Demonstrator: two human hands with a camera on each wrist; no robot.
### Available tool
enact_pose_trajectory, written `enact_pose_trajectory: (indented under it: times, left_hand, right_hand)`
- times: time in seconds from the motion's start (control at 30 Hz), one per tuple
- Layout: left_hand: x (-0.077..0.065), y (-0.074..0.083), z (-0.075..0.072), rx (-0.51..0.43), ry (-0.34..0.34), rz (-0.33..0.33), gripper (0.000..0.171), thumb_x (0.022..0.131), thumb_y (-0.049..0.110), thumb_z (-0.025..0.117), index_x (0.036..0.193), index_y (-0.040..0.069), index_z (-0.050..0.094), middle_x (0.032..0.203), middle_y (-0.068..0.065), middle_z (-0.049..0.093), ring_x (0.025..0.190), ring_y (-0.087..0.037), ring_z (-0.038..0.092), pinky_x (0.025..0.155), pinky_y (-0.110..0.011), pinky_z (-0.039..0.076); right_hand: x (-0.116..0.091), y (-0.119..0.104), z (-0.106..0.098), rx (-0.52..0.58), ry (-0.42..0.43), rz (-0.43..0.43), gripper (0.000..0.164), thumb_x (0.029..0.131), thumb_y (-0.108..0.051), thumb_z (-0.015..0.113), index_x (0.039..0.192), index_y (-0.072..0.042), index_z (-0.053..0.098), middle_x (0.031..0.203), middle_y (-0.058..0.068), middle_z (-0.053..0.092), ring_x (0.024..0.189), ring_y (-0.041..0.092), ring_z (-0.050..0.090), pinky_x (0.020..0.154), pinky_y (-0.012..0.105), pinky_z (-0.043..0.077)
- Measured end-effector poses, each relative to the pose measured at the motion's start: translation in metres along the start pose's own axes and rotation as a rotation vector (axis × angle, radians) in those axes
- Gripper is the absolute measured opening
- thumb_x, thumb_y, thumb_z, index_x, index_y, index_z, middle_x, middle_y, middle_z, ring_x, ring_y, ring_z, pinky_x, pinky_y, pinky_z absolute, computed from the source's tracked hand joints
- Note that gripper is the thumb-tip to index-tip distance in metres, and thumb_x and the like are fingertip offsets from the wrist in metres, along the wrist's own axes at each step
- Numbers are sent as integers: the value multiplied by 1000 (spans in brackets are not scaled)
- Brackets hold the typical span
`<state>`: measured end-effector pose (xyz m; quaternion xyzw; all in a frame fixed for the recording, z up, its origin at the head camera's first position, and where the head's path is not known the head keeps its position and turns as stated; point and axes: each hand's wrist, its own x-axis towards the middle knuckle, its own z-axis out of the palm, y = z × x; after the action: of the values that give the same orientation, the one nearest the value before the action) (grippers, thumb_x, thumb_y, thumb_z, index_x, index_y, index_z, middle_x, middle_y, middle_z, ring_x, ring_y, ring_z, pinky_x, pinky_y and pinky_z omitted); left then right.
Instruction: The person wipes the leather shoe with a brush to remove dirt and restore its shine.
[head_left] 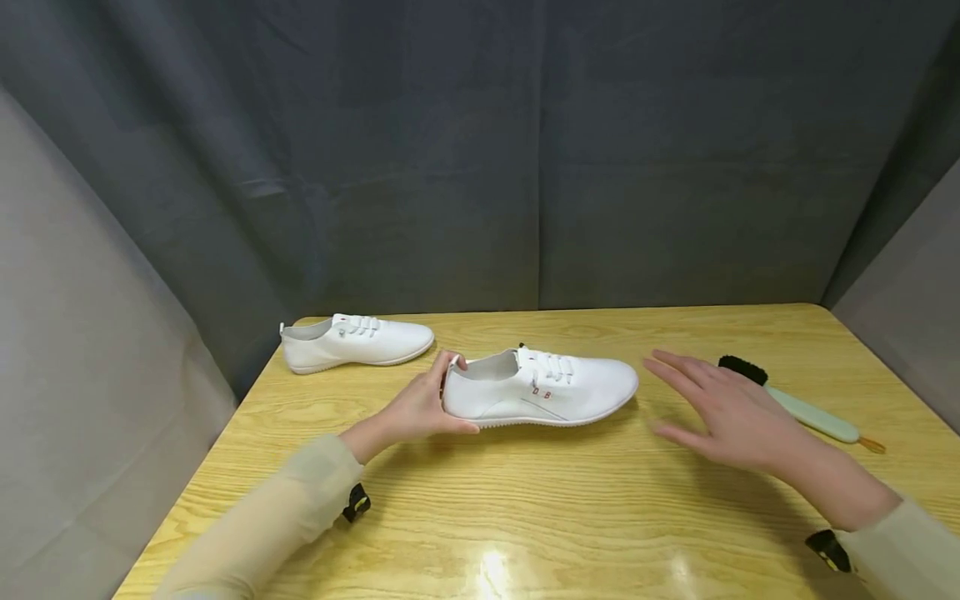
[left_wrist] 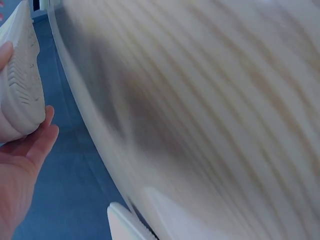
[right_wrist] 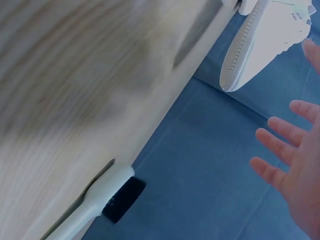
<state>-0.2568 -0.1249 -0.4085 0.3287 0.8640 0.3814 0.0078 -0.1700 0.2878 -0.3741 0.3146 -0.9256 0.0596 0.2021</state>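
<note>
A white lace-up shoe (head_left: 577,392) is held above the wooden table, toe pointing right. My left hand (head_left: 423,404) grips it around the heel, thumb low along the sole and fingers behind the heel. In the left wrist view the shoe's ridged sole edge (left_wrist: 20,85) shows beside the fingers. My right hand (head_left: 738,417) is in the air to the right of the toe, fingers spread and slightly blurred, holding nothing. Seen from the right wrist, the hand (right_wrist: 305,165) has its fingers straight and apart from the shoe (right_wrist: 265,40).
Another white shoe (head_left: 360,342) stands at the table's back left corner. To the right, beyond my right hand, lies a brush (head_left: 813,412) with a pale green handle, black bristles and an orange loop. A dark curtain (head_left: 480,167) hangs behind the table (head_left: 450,517).
</note>
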Motion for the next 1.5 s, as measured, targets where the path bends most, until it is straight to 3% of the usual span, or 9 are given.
enact_pose_trajectory:
  times: [0.5, 0.73, 1.0, 1.13, 1.3, 1.5]
  left_hand:
    - [14, 6, 36, 128, -135, 106, 80, 68, 32, 90, 122, 17, 33, 101, -5, 59, 79, -14, 56, 68, -26, 46]
    - [13, 6, 40, 191, -175, 41, 83, 69, 35, 89, 123, 18, 30, 97, -6, 59, 77, -15, 56, 65, -26, 46]
    - [13, 8, 40, 221, -236, -4, 82, 72, 34, 87, 126, 21, 27, 101, -8, 59, 83, -15, 58, 72, -28, 47]
    - [12, 11, 37, 199, -265, -1, 85, 76, 28, 85, 134, 20, 24, 111, -11, 58, 93, -16, 57, 81, -30, 46]
    - [6, 16, 35, 187, -261, 37, 106, 79, 21, 83, 151, 22, 5, 131, -15, 52, 110, -19, 55, 90, -32, 45]
    - [1, 16, 42, 236, -273, 68, 109, 82, 21, 80, 155, 20, -2, 152, -14, 31, 126, -24, 47, 98, -34, 43]
  right_hand:
    - [-27, 4, 6, 14, -56, 50, 79, 84, -47, 73, 147, -11, 40, 144, 14, 42, 121, 39, 48, 88, 60, 42]
    - [-30, 6, 10, 24, -36, 24, 77, 83, -47, 74, 144, -9, 44, 142, 14, 44, 121, 40, 48, 88, 59, 42]
    - [-35, 9, 12, 39, -31, 38, 79, 83, -46, 74, 147, -15, 41, 142, 14, 44, 122, 39, 47, 88, 58, 42]
    - [-37, 11, 14, 43, -32, 48, 79, 83, -46, 75, 146, -13, 42, 142, 15, 44, 122, 39, 47, 87, 58, 42]
    - [-42, 13, 14, 48, -19, 68, 79, 81, -45, 76, 145, -13, 43, 142, 14, 45, 122, 38, 47, 88, 56, 42]
    - [-47, 16, 12, 46, -15, 85, 81, 81, -45, 77, 146, -14, 41, 141, 15, 45, 121, 39, 48, 87, 55, 41]
